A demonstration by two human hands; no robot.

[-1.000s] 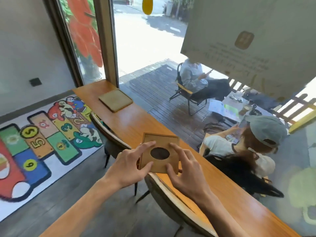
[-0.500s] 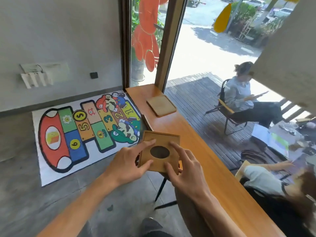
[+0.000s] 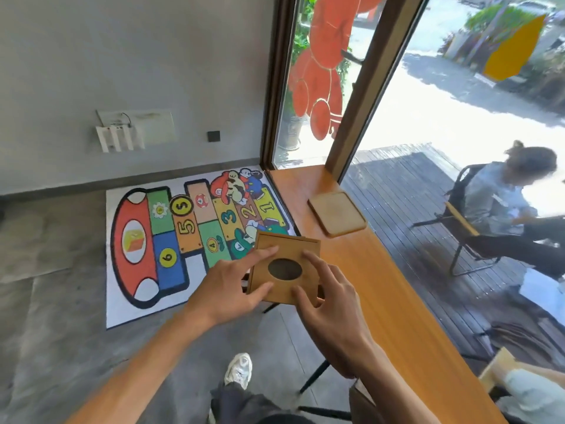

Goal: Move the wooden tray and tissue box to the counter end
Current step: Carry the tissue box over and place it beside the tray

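Note:
I hold a square wooden tissue box (image 3: 290,250) with a dark oval opening in its top, up in the air beside the counter's near edge. My left hand (image 3: 232,283) grips its left side, thumb under and fingers on top. My right hand (image 3: 327,301) grips its right side the same way. A flat wooden tray (image 3: 336,213) with rounded corners lies on the long wooden counter (image 3: 376,286), near the far end by the window frame.
A colourful hopscotch mat (image 3: 183,237) lies on the grey floor to the left. Black chair legs (image 3: 315,374) stand below the counter by my shoe (image 3: 238,370). Glass runs along the counter's right side; a person sits outside on a chair (image 3: 467,228).
I have walked along the counter with the tissue box held in both hands. The tray and the counter's far end are now much closer, and the wall has come into view.

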